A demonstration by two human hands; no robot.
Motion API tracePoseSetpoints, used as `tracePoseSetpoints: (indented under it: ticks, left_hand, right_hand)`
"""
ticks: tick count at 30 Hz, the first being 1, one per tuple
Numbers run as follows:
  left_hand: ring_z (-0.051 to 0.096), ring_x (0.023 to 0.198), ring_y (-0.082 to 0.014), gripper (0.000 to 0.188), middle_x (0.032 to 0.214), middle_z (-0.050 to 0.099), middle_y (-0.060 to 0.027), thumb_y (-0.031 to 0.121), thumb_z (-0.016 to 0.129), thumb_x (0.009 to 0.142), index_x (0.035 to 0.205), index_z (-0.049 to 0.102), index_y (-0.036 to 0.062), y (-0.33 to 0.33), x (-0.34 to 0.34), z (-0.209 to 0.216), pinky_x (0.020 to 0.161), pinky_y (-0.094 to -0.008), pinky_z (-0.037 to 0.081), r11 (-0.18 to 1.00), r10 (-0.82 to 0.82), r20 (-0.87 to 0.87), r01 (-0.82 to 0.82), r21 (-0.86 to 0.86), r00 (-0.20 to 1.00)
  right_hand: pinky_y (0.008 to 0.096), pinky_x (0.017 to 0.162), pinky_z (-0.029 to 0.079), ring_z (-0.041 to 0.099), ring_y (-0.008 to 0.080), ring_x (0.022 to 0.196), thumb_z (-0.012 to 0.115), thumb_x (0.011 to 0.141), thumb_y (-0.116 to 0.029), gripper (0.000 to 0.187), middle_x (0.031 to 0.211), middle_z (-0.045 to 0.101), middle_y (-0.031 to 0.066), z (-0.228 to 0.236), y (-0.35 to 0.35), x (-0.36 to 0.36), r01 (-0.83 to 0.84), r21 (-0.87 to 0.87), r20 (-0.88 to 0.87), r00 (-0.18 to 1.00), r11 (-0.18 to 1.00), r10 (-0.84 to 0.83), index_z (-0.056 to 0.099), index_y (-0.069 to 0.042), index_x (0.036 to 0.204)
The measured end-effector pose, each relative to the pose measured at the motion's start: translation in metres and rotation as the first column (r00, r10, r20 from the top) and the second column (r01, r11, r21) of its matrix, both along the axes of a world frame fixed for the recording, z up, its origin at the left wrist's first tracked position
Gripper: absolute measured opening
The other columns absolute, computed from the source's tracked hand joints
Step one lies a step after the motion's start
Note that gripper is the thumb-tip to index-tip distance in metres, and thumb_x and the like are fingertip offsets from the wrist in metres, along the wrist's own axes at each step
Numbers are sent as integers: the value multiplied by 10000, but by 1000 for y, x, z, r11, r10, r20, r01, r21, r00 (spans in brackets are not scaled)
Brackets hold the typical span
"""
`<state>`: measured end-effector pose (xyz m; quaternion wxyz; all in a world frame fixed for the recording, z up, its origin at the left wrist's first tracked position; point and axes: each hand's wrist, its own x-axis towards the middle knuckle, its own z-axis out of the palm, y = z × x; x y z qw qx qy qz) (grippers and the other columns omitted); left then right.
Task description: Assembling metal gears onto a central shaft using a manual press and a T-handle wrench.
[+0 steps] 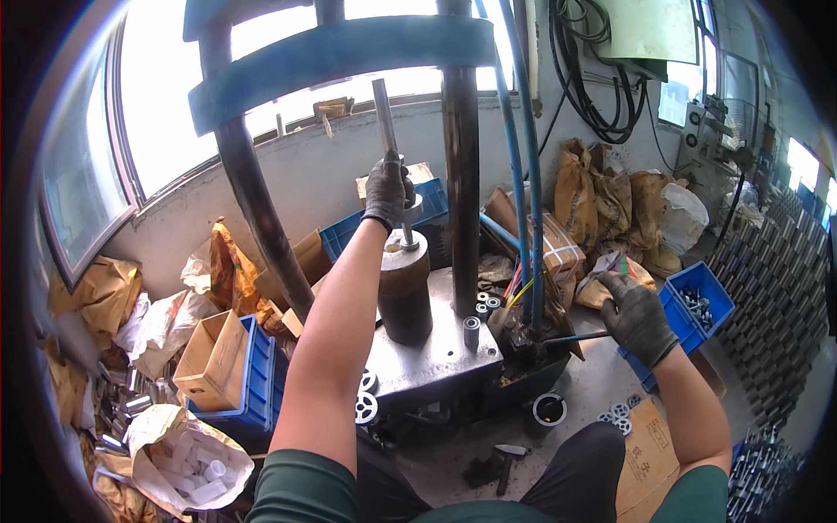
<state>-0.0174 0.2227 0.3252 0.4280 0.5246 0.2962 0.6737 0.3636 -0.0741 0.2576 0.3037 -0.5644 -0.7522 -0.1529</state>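
From where I stand, the person sits at a press, both hands in dark gloves. The left hand (386,190) is wrapped around an upright metal rod (383,113), which pokes well out above the fist. The rod is over a thick cylinder (406,301), with a ring (416,207) just under the glove. The cylinder stands upright on the steel worktop (405,359), between the viewer and the dark posts (459,174) that carry a blue crossbeam (349,57).

The right hand (641,318) is out to the side, at the end of a lever (575,337); its fingers are bent, but I can't tell whether they close on the bar. Just beyond it is a blue bin (677,317) with small metal parts (695,301) inside.

Near the right edge of the worktop a small sleeve (472,333) stands upright, with a few bearings (493,303) behind it. A hammer (506,471) lies on the floor between the knees, near a round cup (562,408). Off to the left, a wooden box (207,362) sits in a blue crate (254,375).
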Motion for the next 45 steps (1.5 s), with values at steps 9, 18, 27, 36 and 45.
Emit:
tracePoseSetpoints:
  ticks: [9,18,27,36,45]
  left_hand:
    - [433,359,-149,510,531,435,-6,558,489,1088,921,533,79,4,5,4,343,-320,324,998,-42,45,44,-37,998]
    - [424,362,-151,497,541,433,-9,547,493,1089,925,527,79,-3,1,2,344,-326,322,998,-54,37,55,-29,998]
    - [452,388,-153,455,575,467,-24,504,500,1086,963,543,68,0,-1,3,365,-321,345,998,-57,21,58,-38,998]
    - [493,421,-161,479,577,480,-28,505,499,1083,953,562,48,4,0,1,394,-326,383,1000,-10,-10,10,-17,1000]
    - [482,418,-158,485,576,477,-25,500,475,1103,951,559,46,2,-2,2,396,-320,380,999,-45,4,45,-17,999]
  right_hand:
    - [509,886,558,727,392,978,567,943,-366,385,1030,759,184,-84,-120,21,95,-866,244,937,491,249,756,-106,1156]
    - [481,816,579,724,384,896,602,902,-293,322,967,755,160,-59,-111,11,-23,-668,77,992,744,101,769,-87,1083]
    - [498,916,560,719,402,991,582,931,-325,395,1027,755,208,-53,-111,11,-21,-786,106,980,617,169,745,-81,1196]
    - [494,918,556,713,393,985,599,915,-276,356,1014,747,198,-55,-114,8,-46,-777,67,986,628,154,752,-62,1154]
    - [496,882,559,711,402,946,588,923,-287,351,976,740,203,-60,-112,12,-21,-767,92,986,641,142,754,-64,1136]
